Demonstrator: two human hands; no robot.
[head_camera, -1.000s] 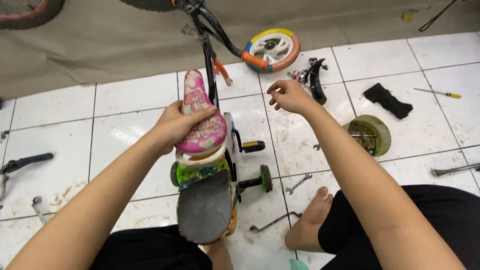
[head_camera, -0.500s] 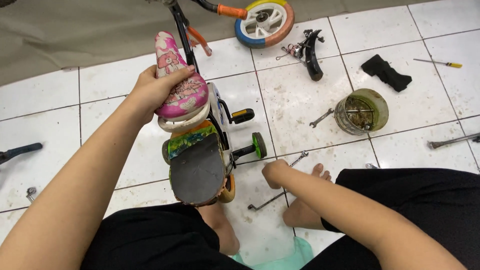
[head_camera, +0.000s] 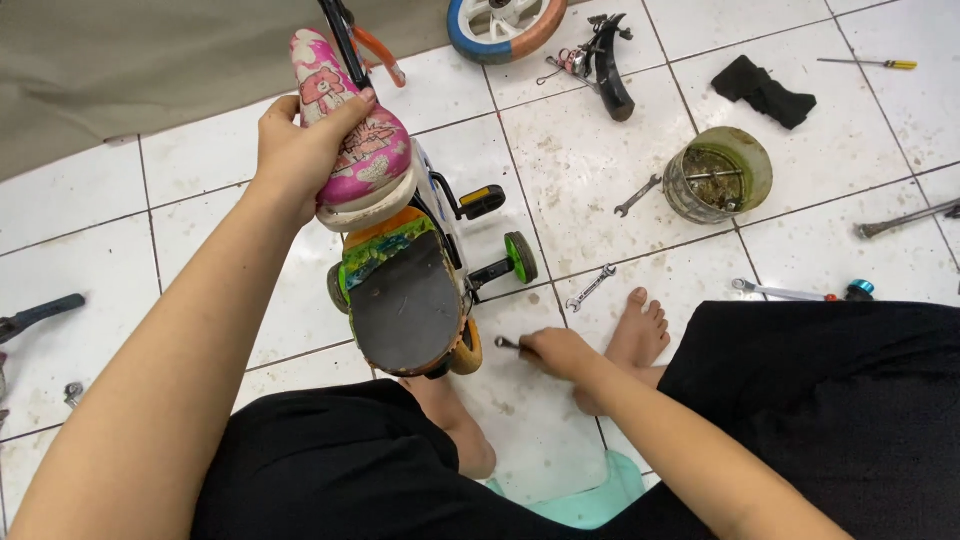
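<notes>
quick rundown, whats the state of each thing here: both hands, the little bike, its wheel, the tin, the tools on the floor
left hand: gripping the pink saddle
right hand: closed on a small wrench at the floor
child's bike: upright, held by its saddle
loose wheel: off the bike, flat on the tiles
round tin: open, dirty inside
spanner: lying loose on the tiles
screwdriver: lying loose

head camera, looking steeply down, close

Black shorts, bare arms, bare feet

Rusty tin (head_camera: 718, 182), black rag (head_camera: 765, 92), screwdriver (head_camera: 868, 63).
</notes>
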